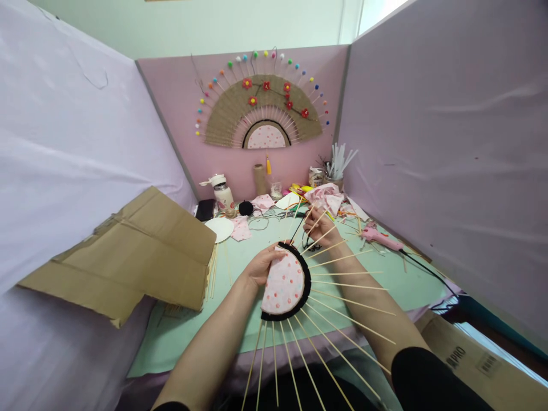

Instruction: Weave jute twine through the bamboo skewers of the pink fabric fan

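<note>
A half-round piece (283, 281) covered in pink dotted cloth is held up in front of me, its curved edge wrapped in black yarn (306, 279). Thin wooden sticks (338, 315) fan out from that edge to the right and downward. My left hand (264, 264) grips the piece at its upper left, thumb on the cloth and fingers behind. Behind the upper sticks, my right hand (319, 224) is closed on a black yarn strand (298, 229), which runs taut down to the top of the black edge. Loose black yarn hangs by the right wrist.
A finished fan (265, 108) hangs on the pink back panel. Cardboard (141, 257) leans at left. A bottle (223, 197), black yarn ball (245, 208), cloth scraps (326, 198) and pots line the back. A pink glue gun (381, 236) with a cord lies right.
</note>
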### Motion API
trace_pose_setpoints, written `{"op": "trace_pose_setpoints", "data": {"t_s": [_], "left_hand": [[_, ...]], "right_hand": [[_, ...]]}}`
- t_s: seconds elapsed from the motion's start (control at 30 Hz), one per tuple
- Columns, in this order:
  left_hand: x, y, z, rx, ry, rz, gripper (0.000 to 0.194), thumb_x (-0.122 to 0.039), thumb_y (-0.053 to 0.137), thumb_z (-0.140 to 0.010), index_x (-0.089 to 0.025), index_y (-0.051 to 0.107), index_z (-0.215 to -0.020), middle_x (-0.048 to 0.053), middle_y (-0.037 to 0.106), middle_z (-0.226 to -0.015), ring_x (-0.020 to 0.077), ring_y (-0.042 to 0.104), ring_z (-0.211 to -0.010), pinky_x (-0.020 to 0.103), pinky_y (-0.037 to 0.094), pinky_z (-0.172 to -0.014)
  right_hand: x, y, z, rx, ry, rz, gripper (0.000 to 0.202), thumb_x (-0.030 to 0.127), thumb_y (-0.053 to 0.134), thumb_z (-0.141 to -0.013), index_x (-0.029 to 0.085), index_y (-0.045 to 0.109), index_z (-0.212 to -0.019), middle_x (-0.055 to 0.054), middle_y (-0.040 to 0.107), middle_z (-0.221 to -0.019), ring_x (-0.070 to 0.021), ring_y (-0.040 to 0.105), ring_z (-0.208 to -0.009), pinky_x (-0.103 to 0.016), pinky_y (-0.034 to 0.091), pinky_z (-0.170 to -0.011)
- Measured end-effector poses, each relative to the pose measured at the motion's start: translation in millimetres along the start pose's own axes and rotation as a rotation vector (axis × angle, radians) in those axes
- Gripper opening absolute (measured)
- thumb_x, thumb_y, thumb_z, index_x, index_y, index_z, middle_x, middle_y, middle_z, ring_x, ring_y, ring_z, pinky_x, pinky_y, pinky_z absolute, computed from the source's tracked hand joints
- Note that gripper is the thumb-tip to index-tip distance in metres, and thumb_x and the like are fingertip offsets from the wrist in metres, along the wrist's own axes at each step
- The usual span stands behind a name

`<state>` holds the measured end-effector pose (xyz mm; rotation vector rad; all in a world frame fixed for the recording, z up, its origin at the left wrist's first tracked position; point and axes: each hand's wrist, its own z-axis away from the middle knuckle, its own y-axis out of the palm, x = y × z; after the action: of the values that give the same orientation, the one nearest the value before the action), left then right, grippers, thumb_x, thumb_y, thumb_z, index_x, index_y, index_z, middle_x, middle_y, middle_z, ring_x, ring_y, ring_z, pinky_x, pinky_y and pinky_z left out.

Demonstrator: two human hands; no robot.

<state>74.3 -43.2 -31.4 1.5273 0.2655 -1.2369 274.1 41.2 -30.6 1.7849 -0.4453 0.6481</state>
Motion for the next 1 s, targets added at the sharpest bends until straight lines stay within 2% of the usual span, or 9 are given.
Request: {"op": "trace_pose_setpoints", "data": {"t_s": [0.2,0.37,0.47,0.53,0.63,0.7,0.8,0.9,1.0], "left_hand": [[4.5,-4.7,-2.5,0.004,-0.007,-0.010,0.046,-0.010,0.071,-0.063,-0.014,0.061,-0.107,0.003,0.067,-0.079,0.0123,0.062,-0.065,0.024,0.047,-0.067],[4.5,-3.0,-1.2,0.019,-0.025,0.010,0.045,-0.009,0.070,-0.063,-0.014,0.060,-0.107,0.002,0.067,-0.077,0.0120,0.063,-0.065,0.023,0.046,-0.066],[4.1,-1.8,-1.0,0.009,-0.025,0.017,0.044,-0.009,0.070,-0.063,-0.013,0.061,-0.106,0.003,0.068,-0.078,0.0117,0.063,-0.065,0.023,0.046,-0.065],[4.1,-1.8,-1.4,0.003,-0.016,0.015,0.044,-0.009,0.070,-0.063,-0.013,0.061,-0.106,0.003,0.068,-0.079,0.0114,0.062,-0.065,0.022,0.045,-0.065],[4.9,-2.4,-2.1,0.004,-0.010,0.007,0.043,-0.010,0.071,-0.063,-0.013,0.061,-0.105,0.002,0.067,-0.078,0.0111,0.062,-0.064,0.022,0.045,-0.065],[5.9,-2.6,-2.4,0.005,-0.004,0.001,0.041,-0.011,0.071,-0.063,-0.013,0.061,-0.103,0.002,0.067,-0.076,0.0110,0.062,-0.063,0.023,0.044,-0.065],[7.6,-2.3,-2.5,-0.005,0.016,0.002,0.033,-0.012,0.072,-0.063,-0.013,0.061,-0.094,0.001,0.066,-0.074,0.0113,0.061,-0.062,0.024,0.045,-0.066],[8.9,-1.7,-2.6,-0.004,0.042,0.023,0.029,-0.012,0.070,-0.064,-0.014,0.060,-0.091,0.003,0.067,-0.078,0.0132,0.063,-0.066,0.026,0.046,-0.068],[9.1,-0.3,-2.9,0.017,0.065,0.103,0.029,-0.011,0.067,-0.067,-0.015,0.059,-0.095,0.003,0.068,-0.080,0.0133,0.064,-0.069,0.026,0.047,-0.070]], "right_hand": [[21.2,10.1,-13.1,-0.023,-0.083,-0.007,0.016,0.011,0.063,-0.073,0.024,0.060,-0.081,0.006,0.065,-0.072,-0.0030,0.025,-0.036,-0.016,0.026,-0.033],[31.3,16.4,-28.7,0.069,-0.087,0.026,0.014,0.009,0.061,-0.076,0.023,0.061,-0.079,0.005,0.069,-0.080,-0.0002,0.024,-0.034,-0.012,0.027,-0.033],[28.8,14.7,-36.7,0.074,-0.054,0.028,0.014,0.010,0.063,-0.075,0.022,0.059,-0.079,0.004,0.070,-0.084,0.0008,0.025,-0.034,-0.011,0.027,-0.032],[19.9,10.8,-39.6,0.025,0.009,0.041,0.014,0.010,0.065,-0.074,0.022,0.058,-0.079,0.004,0.069,-0.085,0.0014,0.025,-0.034,-0.010,0.027,-0.031],[-6.0,2.9,-38.5,-0.079,0.120,0.079,0.017,0.008,0.065,-0.073,0.022,0.057,-0.081,0.005,0.069,-0.083,0.0021,0.032,-0.035,-0.009,0.030,-0.032],[-29.6,-1.1,-34.9,-0.102,0.177,0.110,0.021,0.003,0.065,-0.071,0.021,0.058,-0.080,0.003,0.070,-0.079,-0.0004,0.046,-0.041,-0.011,0.037,-0.037],[-65.1,-1.9,-29.2,-0.109,0.277,0.153,0.021,0.002,0.067,-0.069,0.019,0.060,-0.079,-0.005,0.071,-0.080,-0.0103,0.065,-0.064,-0.016,0.048,-0.049],[-88.8,1.6,-26.6,-0.104,0.335,0.180,0.022,0.004,0.071,-0.065,0.016,0.059,-0.078,-0.008,0.072,-0.080,-0.0164,0.069,-0.074,-0.023,0.054,-0.057],[-96.6,4.3,-26.1,-0.081,0.363,0.188,0.027,0.004,0.074,-0.061,0.016,0.058,-0.078,-0.007,0.072,-0.078,-0.0176,0.070,-0.076,-0.027,0.056,-0.067]]}}
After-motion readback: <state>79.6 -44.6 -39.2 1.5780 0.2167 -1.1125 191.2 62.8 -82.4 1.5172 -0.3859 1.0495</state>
